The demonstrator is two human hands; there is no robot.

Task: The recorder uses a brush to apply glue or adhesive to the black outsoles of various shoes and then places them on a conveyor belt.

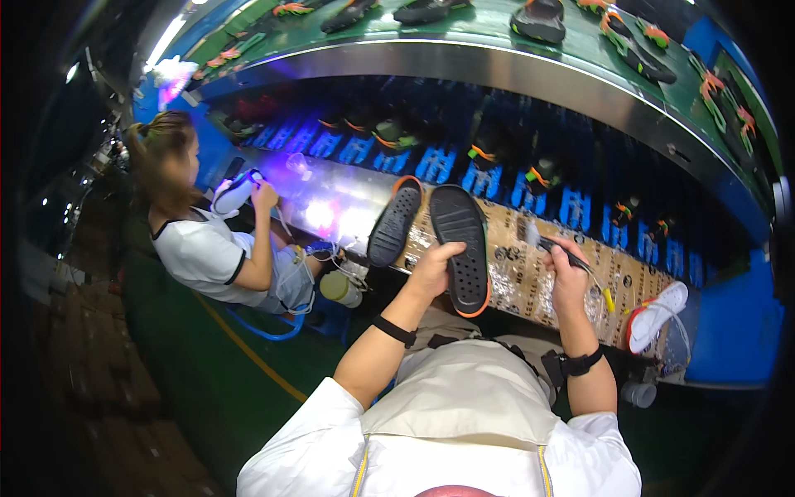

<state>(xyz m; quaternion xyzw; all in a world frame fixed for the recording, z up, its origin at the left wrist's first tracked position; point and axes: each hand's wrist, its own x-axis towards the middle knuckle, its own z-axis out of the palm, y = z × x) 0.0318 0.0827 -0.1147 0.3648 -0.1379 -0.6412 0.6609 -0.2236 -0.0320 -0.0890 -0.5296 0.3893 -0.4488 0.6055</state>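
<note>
My left hand (435, 269) grips a black shoe sole (458, 236) with an orange edge, its thumb pressed on the face that has ridges and a patch of small holes. A second black sole (396, 225) with an orange rim lies at the bench edge, just left of the first. Off to the right, my right hand (568, 269) is closed round a dark-handled brush (556, 245) with pale bristles, held over the cardboard-covered bench (517, 277) and apart from the sole. A thin cord runs down near its handle.
At the bench's right end lies a white-and-red shoe (658, 319). A co-worker (215, 240) sits on the left, holding a white shoe (234, 195). Blue racks (435, 164) line the bench's back, below a green conveyor (472, 31) carrying shoes. A pale container (339, 288) stands between us.
</note>
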